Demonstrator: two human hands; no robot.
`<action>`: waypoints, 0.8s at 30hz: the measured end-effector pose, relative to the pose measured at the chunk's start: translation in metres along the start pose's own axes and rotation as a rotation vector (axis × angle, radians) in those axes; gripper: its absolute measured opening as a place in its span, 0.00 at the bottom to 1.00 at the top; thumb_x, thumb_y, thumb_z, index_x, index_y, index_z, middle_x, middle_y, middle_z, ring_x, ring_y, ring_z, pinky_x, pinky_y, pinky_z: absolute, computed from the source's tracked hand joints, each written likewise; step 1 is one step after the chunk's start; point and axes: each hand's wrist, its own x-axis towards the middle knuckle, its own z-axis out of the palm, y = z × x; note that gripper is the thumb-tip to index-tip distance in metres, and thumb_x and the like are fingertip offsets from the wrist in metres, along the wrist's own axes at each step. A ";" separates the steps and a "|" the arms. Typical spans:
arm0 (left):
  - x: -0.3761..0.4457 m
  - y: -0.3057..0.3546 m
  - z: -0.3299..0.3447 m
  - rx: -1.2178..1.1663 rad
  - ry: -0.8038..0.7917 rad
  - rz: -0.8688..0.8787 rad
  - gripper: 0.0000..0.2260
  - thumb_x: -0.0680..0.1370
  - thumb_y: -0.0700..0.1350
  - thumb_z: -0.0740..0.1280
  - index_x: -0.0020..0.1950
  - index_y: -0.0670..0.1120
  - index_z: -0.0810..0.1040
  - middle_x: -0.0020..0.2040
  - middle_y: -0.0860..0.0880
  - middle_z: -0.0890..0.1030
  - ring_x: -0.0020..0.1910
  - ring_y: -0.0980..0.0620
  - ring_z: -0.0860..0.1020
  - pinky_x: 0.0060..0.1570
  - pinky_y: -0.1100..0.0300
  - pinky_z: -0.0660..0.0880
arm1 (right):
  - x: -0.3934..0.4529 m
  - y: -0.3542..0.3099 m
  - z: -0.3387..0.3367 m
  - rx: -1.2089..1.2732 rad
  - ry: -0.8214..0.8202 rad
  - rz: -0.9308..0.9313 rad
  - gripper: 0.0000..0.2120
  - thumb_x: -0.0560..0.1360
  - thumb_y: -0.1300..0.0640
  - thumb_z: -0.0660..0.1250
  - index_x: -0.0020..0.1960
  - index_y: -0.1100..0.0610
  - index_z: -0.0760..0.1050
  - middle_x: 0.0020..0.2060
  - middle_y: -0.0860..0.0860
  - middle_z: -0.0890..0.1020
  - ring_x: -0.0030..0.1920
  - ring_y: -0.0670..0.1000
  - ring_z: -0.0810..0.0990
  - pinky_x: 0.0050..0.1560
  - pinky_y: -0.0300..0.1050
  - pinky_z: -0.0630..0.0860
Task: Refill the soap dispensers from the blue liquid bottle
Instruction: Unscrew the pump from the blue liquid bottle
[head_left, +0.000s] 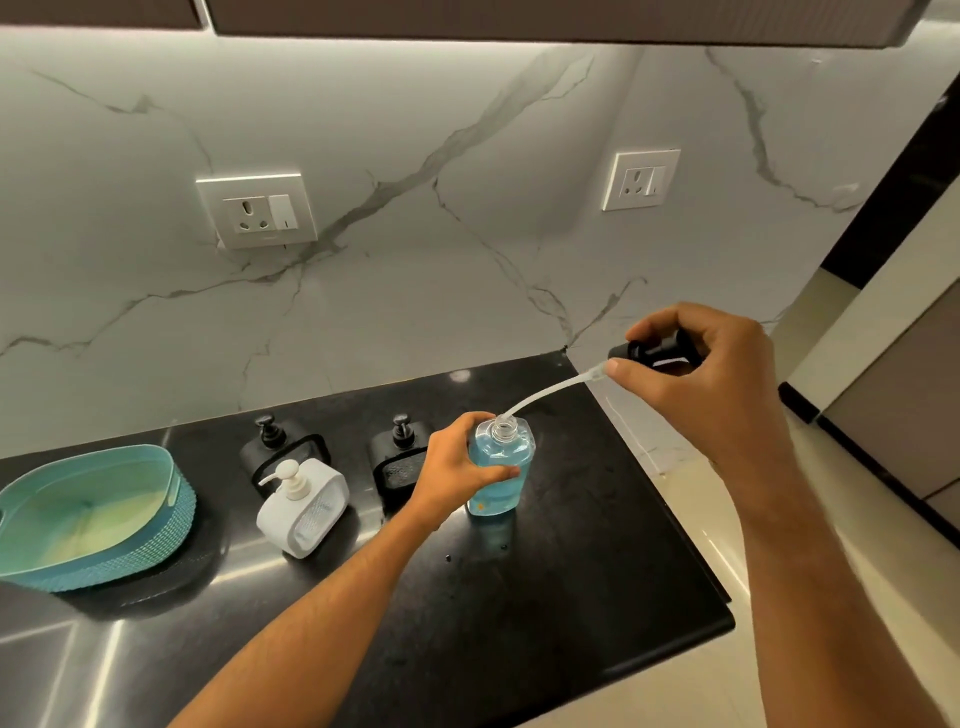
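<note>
Gripping, left hand: left hand (457, 467) wraps the blue liquid bottle (500, 467) at mid-height, thumb across its near face, fingers behind.
Bottle: clear plastic, flat-sided with rounded shoulders, blue liquid inside, threaded neck open; stands upright on the countertop (545, 597), lower centre of frame.
Right hand: right hand (711, 384) pinches the black pump head (657, 349) between thumb and curled fingers, centre right, raised above and right of the bottle.
Tube: translucent dip tube (550, 391) curves from the pump head down-left; its tip sits at the bottle mouth.
Countertop: glossy black speckled stone, reflective.
Dispensers: white dispenser (304, 506), rounded-square body, left of the bottle; two black dispensers (283, 447) (400, 452) behind, the right one partly hidden by the left hand.
Basket: teal oval basket (93, 519), ribbed woven texture, lower left.
Wall: white marble with grey veins, two white sockets (257, 210) (641, 179).
</note>
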 end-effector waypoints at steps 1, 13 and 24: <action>0.002 0.000 0.000 -0.006 0.006 0.000 0.30 0.67 0.47 0.86 0.64 0.54 0.77 0.59 0.56 0.83 0.59 0.56 0.82 0.59 0.60 0.82 | -0.001 0.004 -0.002 0.010 0.011 0.008 0.10 0.69 0.53 0.82 0.46 0.52 0.83 0.40 0.42 0.85 0.41 0.44 0.85 0.42 0.34 0.82; 0.026 -0.001 0.000 -0.003 0.005 -0.008 0.29 0.69 0.43 0.84 0.67 0.45 0.78 0.60 0.50 0.84 0.59 0.52 0.83 0.59 0.58 0.82 | -0.028 0.098 0.052 0.109 0.191 0.178 0.11 0.68 0.61 0.82 0.42 0.53 0.80 0.36 0.45 0.84 0.37 0.44 0.84 0.37 0.33 0.80; 0.049 -0.007 -0.001 0.002 0.015 -0.033 0.30 0.68 0.46 0.85 0.66 0.49 0.77 0.59 0.53 0.84 0.59 0.55 0.83 0.58 0.59 0.83 | -0.118 0.204 0.168 -0.073 0.099 0.319 0.18 0.68 0.66 0.80 0.55 0.56 0.82 0.49 0.45 0.78 0.47 0.37 0.78 0.49 0.22 0.72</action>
